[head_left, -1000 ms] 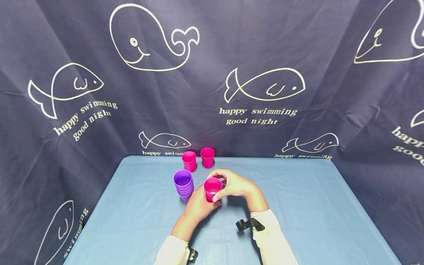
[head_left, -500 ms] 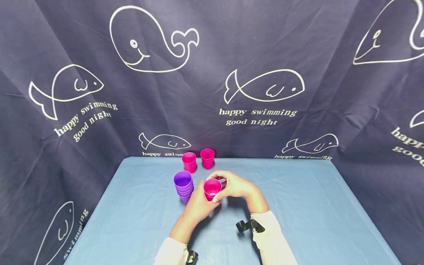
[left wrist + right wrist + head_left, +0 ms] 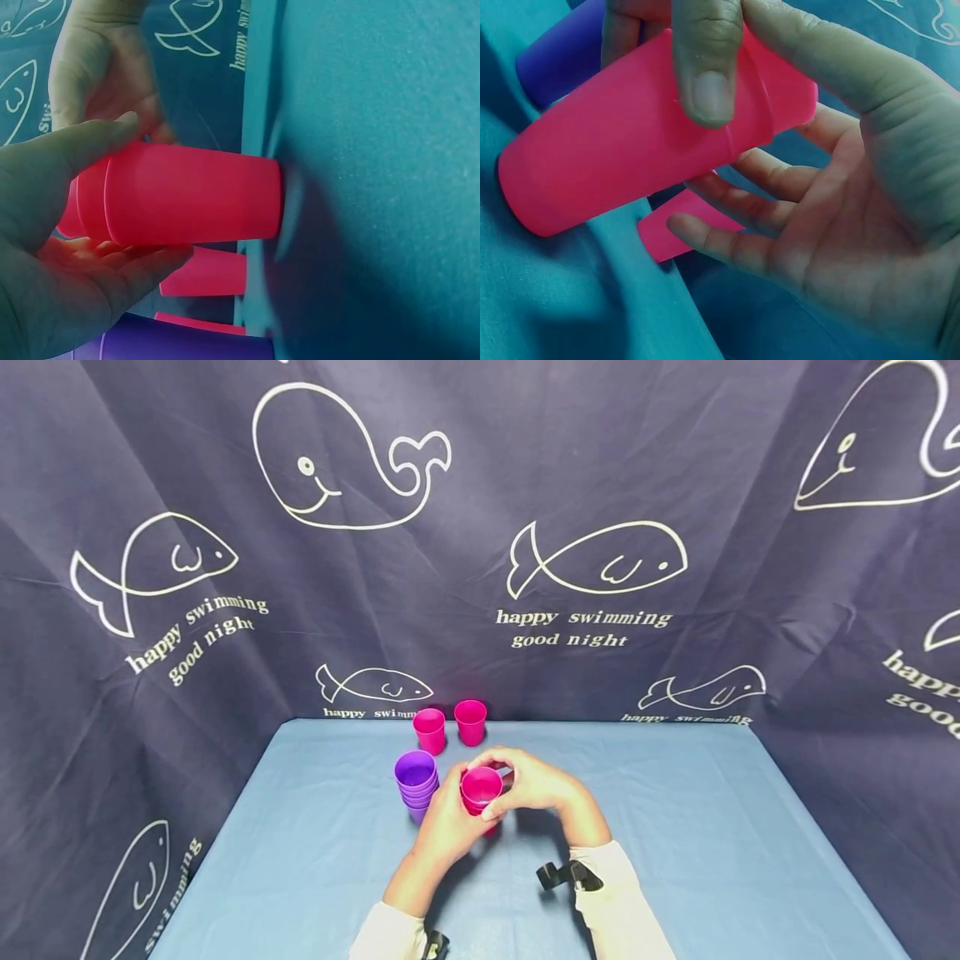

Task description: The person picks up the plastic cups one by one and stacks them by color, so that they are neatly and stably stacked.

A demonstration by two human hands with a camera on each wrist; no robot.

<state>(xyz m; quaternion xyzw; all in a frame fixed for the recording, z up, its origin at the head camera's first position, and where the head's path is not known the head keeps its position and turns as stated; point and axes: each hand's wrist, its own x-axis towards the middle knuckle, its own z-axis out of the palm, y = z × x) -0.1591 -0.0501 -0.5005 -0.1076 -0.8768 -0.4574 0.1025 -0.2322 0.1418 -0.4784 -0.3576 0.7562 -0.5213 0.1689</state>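
Both hands meet on a stack of nested pink cups (image 3: 481,787) held upright over the table. My left hand (image 3: 447,818) grips the stack's side, with the thumb and fingers around it. From the right, my right hand (image 3: 531,782) holds the upper cups near the rim, between thumb and fingers. The right wrist view shows the stack's long wall (image 3: 600,154) and the stepped rims above the thumb. In the left wrist view the lowest cup's base (image 3: 274,196) is close over the cloth. Just left of my left hand stands a stack of purple cups (image 3: 416,777).
Two single pink cups stand upright behind the purple stack, one on the left (image 3: 430,732) and one on the right (image 3: 471,723). A blue cloth (image 3: 690,843) covers the table. A dark curtain (image 3: 480,568) with fish drawings rises at the back and sides.
The hands keep their grip on the pink stack, and the left hand has shifted slightly. A bit of pink now shows below it. The whole head view has moved down slightly.
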